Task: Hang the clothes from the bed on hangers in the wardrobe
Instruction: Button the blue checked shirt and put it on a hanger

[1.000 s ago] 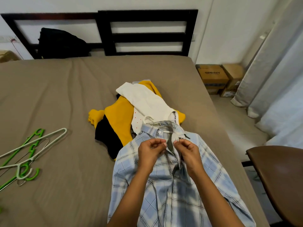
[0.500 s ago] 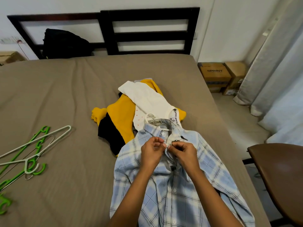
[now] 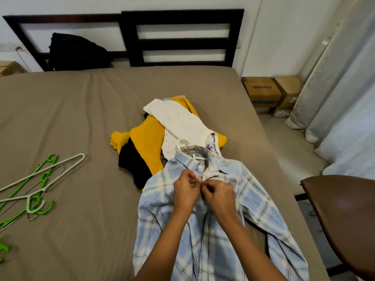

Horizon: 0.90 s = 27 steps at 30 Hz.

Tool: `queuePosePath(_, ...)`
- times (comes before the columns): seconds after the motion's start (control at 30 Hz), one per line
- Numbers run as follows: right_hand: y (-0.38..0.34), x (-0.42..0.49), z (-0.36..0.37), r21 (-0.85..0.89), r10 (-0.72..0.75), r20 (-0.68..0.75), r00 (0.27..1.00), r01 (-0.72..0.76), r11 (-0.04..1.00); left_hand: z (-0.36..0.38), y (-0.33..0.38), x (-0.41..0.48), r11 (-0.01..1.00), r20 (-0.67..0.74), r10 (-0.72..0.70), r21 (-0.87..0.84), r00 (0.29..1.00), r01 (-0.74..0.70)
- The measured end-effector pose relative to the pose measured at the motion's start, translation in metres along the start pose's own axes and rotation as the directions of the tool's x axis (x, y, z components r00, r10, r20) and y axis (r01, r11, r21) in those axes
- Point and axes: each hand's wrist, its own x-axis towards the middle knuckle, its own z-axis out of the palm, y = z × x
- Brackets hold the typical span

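Observation:
A light blue plaid shirt [image 3: 205, 236] lies face up on the brown bed [image 3: 81, 118], with a white hanger [image 3: 182, 143] inside it whose hook sticks out of the collar. My left hand [image 3: 185, 189] and my right hand [image 3: 218, 194] meet just below the collar, each pinching one edge of the shirt front. Behind the shirt lies a pile of clothes: a yellow garment [image 3: 148, 142], a white one [image 3: 182, 124] and a black one [image 3: 132, 165].
Green and white spare hangers [image 3: 34, 189] lie at the bed's left edge. A black bag [image 3: 77, 49] leans against the dark headboard [image 3: 182, 37]. Cardboard boxes [image 3: 269, 94] and curtains [image 3: 341, 88] stand on the right, and a brown chair [image 3: 343, 220] at the near right.
My hands have moved together from either side of the open shirt front and now pinch the two edges closed just under the collar.

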Motion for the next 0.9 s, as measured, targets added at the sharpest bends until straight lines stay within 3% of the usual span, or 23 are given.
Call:
queuePosePath(0.1,0.003,-0.007,0.002,0.132,0.027,0.001,1.0,-0.027,0.991,-0.001,0.001,-0.002,0.999,-0.015,0.011,-0.03,1.0,-0.012)
queuePosePath(0.2,0.004,-0.013,0.006,0.37,0.2,-0.085,0.976,-0.155,0.916,-0.003,0.004,-0.006,0.999,0.001,0.049,0.011,0.999,-0.049)
queuePosePath(0.3,0.003,-0.015,0.009,0.484,0.299,-0.09,0.95,-0.22,0.847,-0.003,0.005,-0.011,0.999,-0.016,0.048,0.014,0.999,-0.048)
queuePosePath(0.57,0.001,-0.02,0.015,0.43,0.267,-0.133,0.954,-0.188,0.883,0.004,0.002,-0.026,0.985,-0.053,-0.035,-0.173,0.998,0.025)
queuePosePath(0.9,0.005,-0.018,0.015,0.254,0.128,-0.136,0.982,-0.09,0.963,0.002,-0.005,-0.021,0.997,-0.058,0.082,-0.002,0.995,-0.082)
